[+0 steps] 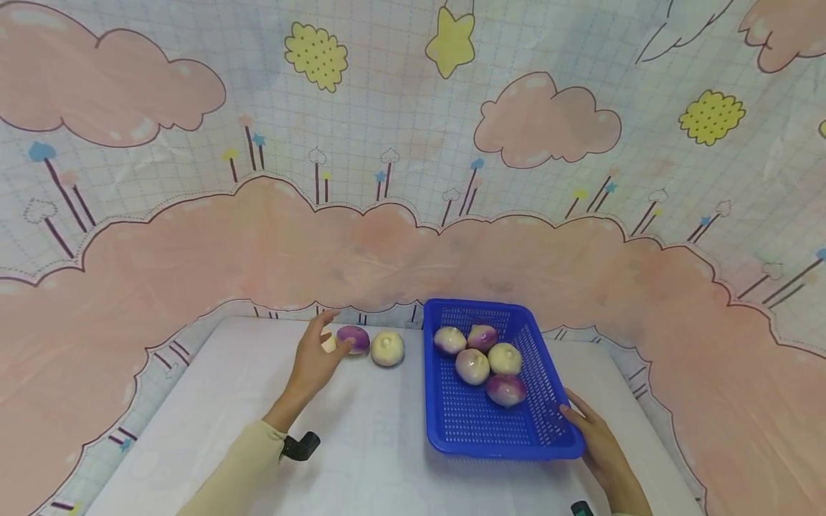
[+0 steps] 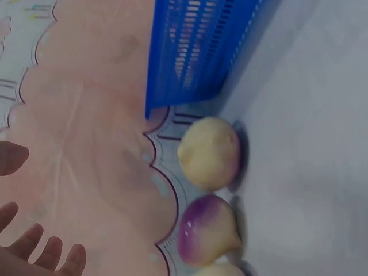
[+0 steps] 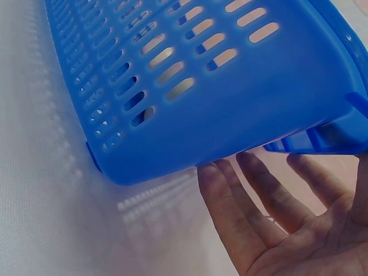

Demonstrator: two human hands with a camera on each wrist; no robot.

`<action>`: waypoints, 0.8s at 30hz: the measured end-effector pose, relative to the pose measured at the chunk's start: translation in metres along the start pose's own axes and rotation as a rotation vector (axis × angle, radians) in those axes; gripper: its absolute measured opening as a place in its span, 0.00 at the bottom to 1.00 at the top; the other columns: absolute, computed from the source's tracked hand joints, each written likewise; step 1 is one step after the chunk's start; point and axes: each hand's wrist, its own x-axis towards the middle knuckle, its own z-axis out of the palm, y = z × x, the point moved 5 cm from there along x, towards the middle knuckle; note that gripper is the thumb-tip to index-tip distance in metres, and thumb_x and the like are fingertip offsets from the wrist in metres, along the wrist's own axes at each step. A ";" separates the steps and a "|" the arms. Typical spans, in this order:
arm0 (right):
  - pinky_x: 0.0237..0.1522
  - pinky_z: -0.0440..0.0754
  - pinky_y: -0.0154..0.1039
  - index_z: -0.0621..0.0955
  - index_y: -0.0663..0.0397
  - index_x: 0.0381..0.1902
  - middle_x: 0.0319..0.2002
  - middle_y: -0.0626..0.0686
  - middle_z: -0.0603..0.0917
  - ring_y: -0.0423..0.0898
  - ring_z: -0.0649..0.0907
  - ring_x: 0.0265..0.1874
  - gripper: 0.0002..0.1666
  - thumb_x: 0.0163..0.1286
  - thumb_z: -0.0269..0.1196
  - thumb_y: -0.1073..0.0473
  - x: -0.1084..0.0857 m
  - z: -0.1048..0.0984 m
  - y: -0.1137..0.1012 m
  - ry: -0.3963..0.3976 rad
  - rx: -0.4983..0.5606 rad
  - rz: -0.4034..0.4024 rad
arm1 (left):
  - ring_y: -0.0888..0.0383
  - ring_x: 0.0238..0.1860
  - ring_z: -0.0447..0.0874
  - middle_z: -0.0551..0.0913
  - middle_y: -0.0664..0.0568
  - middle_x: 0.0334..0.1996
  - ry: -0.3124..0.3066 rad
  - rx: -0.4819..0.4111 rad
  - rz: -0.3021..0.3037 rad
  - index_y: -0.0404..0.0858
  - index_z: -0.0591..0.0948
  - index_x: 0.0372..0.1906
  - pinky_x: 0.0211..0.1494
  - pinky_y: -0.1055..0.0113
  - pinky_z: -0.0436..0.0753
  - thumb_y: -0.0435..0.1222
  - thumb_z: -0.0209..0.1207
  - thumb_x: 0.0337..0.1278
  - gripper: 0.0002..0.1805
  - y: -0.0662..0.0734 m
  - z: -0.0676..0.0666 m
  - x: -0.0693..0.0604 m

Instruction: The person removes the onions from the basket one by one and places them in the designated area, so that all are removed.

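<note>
The blue perforated basket (image 1: 503,453) stands on the white table (image 1: 368,444), and inside it five turnips (image 1: 472,367) lie together toward its far half; some are mostly cream, others more purple. The right hand (image 1: 600,444) holds the basket at its right side, the thumb at the rim and the other fingers against the outer wall; in the head view these fingers are partly hidden. The left hand (image 1: 317,365) is wide, its fingers apart, and it holds nothing. Near it, left of the basket, are a purple turnip (image 1: 353,339), partly covered by this hand, and a cream turnip (image 1: 387,349) beside it. A third, pale turnip (image 2: 218,270) is cut off in the left wrist view.
</note>
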 end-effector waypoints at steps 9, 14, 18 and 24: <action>0.62 0.79 0.51 0.53 0.44 0.79 0.76 0.66 0.57 0.64 0.68 0.70 0.43 0.73 0.55 0.39 0.001 0.000 0.001 0.001 -0.010 0.002 | 0.40 0.63 0.74 0.73 0.36 0.65 -0.023 -0.043 0.063 0.36 0.71 0.65 0.68 0.43 0.71 0.31 0.67 0.53 0.33 0.032 0.025 -0.004; 0.65 0.76 0.53 0.52 0.44 0.79 0.76 0.65 0.55 0.66 0.65 0.72 0.45 0.72 0.55 0.38 0.001 0.000 0.000 -0.001 -0.012 0.005 | 0.41 0.47 0.79 0.76 0.39 0.62 -0.055 -0.064 0.088 0.41 0.73 0.64 0.54 0.46 0.79 0.33 0.67 0.54 0.31 0.048 0.040 -0.004; 0.65 0.75 0.55 0.52 0.44 0.79 0.77 0.65 0.54 0.67 0.63 0.72 0.45 0.72 0.55 0.38 0.001 0.000 0.000 -0.005 -0.008 0.004 | 0.41 0.60 0.77 0.74 0.40 0.64 -0.084 -0.112 0.120 0.41 0.72 0.64 0.61 0.45 0.79 0.34 0.67 0.55 0.30 0.063 0.050 -0.005; 0.62 0.78 0.53 0.53 0.43 0.79 0.76 0.66 0.57 0.65 0.68 0.70 0.43 0.73 0.55 0.40 0.000 0.000 -0.001 0.003 0.002 0.002 | 0.43 0.68 0.71 0.73 0.43 0.66 -0.135 -0.190 0.103 0.42 0.72 0.65 0.65 0.49 0.78 0.32 0.66 0.56 0.31 0.080 0.066 -0.005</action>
